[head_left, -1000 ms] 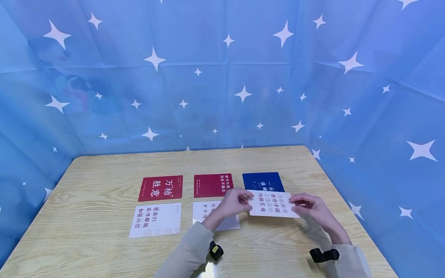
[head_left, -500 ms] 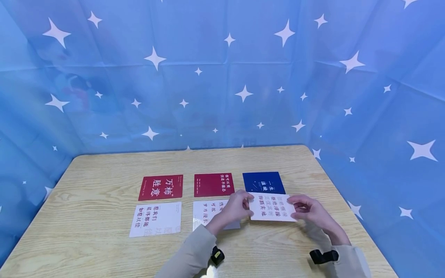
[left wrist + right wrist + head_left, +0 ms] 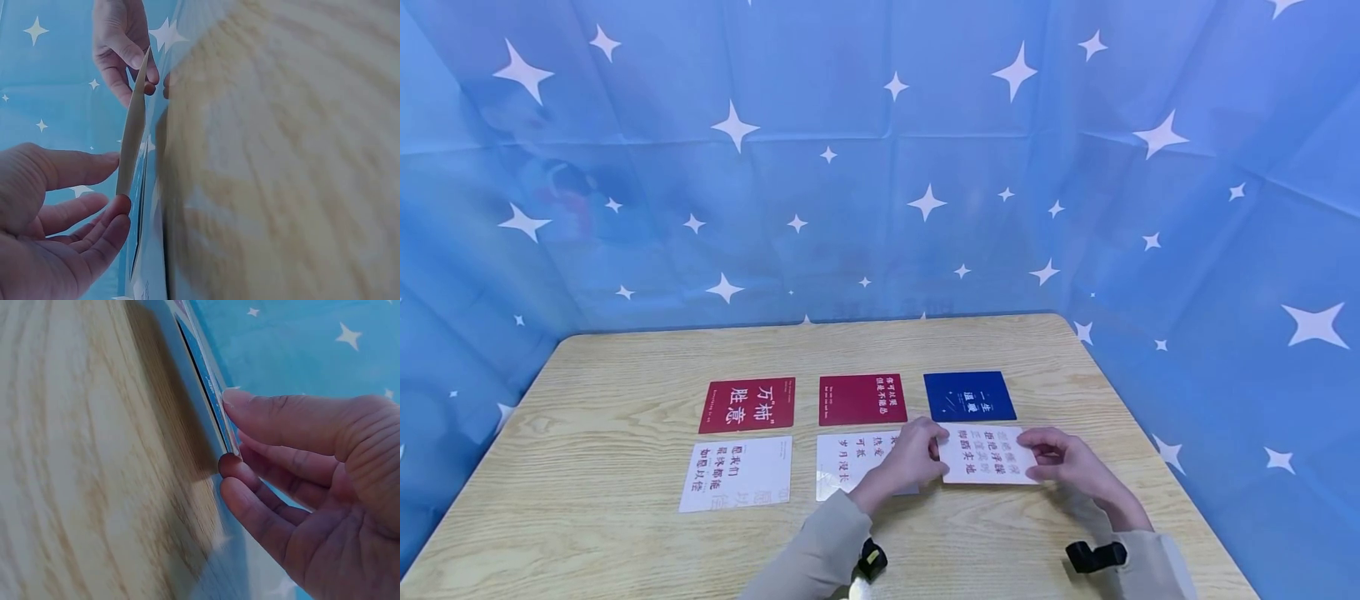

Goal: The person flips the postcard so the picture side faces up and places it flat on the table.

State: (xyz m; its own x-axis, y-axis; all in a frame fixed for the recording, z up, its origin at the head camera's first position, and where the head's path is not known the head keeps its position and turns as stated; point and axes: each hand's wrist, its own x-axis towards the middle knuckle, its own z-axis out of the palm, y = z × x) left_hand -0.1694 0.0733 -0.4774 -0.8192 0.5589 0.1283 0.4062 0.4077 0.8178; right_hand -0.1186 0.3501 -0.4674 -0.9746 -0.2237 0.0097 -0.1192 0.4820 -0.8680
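Observation:
Both hands hold one white card (image 3: 987, 455) printed with lines of characters, level above the table at the right of the rows. My left hand (image 3: 910, 458) pinches its left edge between thumb and fingers, and my right hand (image 3: 1070, 463) pinches the right edge. In the left wrist view the card (image 3: 132, 137) shows almost edge-on, a gap between it and the tabletop. From the right wrist, thumb and fingertips of the right hand (image 3: 306, 469) meet at the card's edge. A blue card (image 3: 970, 395) lies just beyond it. The left hand partly covers another white card (image 3: 846, 462).
Two red cards (image 3: 747, 406) lie in the back row left of the blue one. A further white card (image 3: 737, 473) is at the front left. The wooden table (image 3: 587, 467) meets a blue star-patterned curtain (image 3: 820, 183) behind and at the sides.
Both hands have brought the white card a little toward the person and lower. The blue card behind it now shows fully. The other cards have stayed in place.

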